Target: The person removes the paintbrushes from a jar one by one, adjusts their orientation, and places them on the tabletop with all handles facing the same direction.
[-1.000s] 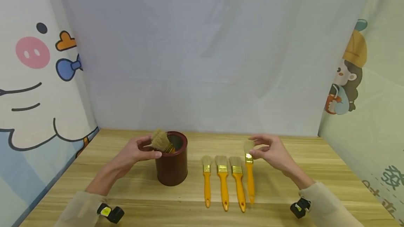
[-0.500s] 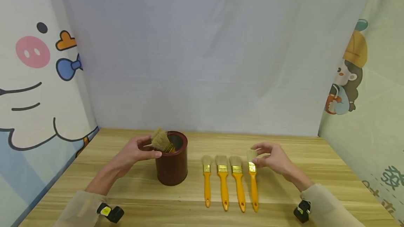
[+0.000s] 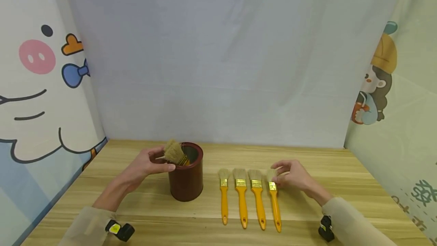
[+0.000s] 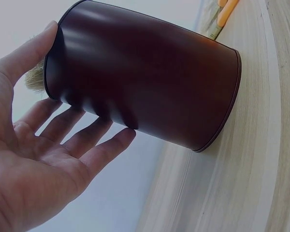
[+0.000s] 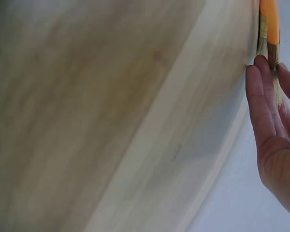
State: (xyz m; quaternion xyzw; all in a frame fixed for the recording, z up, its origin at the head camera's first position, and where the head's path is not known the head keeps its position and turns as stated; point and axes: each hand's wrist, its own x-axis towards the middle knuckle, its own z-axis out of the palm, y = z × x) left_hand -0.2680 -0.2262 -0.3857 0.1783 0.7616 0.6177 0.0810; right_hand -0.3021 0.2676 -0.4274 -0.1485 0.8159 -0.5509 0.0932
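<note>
My left hand (image 3: 146, 166) holds a dark red-brown pot (image 3: 186, 185) by its left side. In the left wrist view the thumb lies at the rim and the fingertips press the wall (image 4: 140, 72). One wide paintbrush (image 3: 173, 152) leans in the pot, bristles out over the rim; its handle is mostly hidden inside. My right hand (image 3: 294, 177) pinches a yellow-handled paintbrush (image 3: 275, 206) near bristles and ferrule, its handle pointing towards me. To its left, three similar paintbrushes lie side by side: a wide one (image 3: 258, 204), another wide one (image 3: 242, 204) and a narrower one (image 3: 224, 204).
The wood-grain table (image 3: 211, 234) carries everything. Behind it hangs a pale grey cloth (image 3: 218, 67), with printed cartoon curtains at the left (image 3: 30, 101) and right (image 3: 396, 132). A small black device (image 3: 120, 231) is strapped to each wrist.
My right hand has brought its paintbrush slightly right and towards me, down at the right end of the row. The left hand and the pot stay as they were.
</note>
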